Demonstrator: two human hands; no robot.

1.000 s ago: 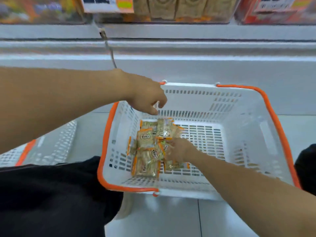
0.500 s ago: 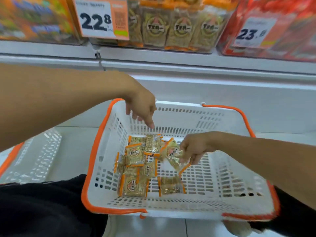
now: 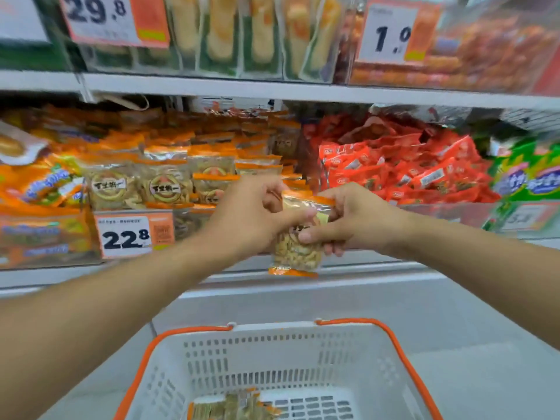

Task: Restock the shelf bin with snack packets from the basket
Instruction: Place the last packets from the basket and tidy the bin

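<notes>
Two hands meet on one packet, so start from your left. Your left hand [image 3: 254, 213] comes in from the lower left, fingers curled, thumb across the upper left face of the snack packet [image 3: 298, 237]. The packet hangs upright between your hands, its long axis running top to bottom, one orange sealed edge up by your fingertips and the other at the bottom, free in the air. Your right hand [image 3: 348, 219] pinches the packet's right side, thumb on the front, fingers wrapped behind. Both hands are clamped on it.

What matters for the next move: the packet sits in front of the shelf's front edge, not yet over it, and the shelf bin [image 3: 181, 177] holding the matching orange-edged packets lies up, back and to the left of your hands, above the 22.8 price tag [image 3: 133, 234]. Your left hand is the nearer one to that bin; the red packets [image 3: 409, 171] are the ones behind your right hand, so don't drift that way.

The basket [image 3: 272, 344] stands below, at the bottom edge of view, with more packets [image 3: 230, 409] lying near its front wall, so by my reckoning there is stock left to move.
</notes>
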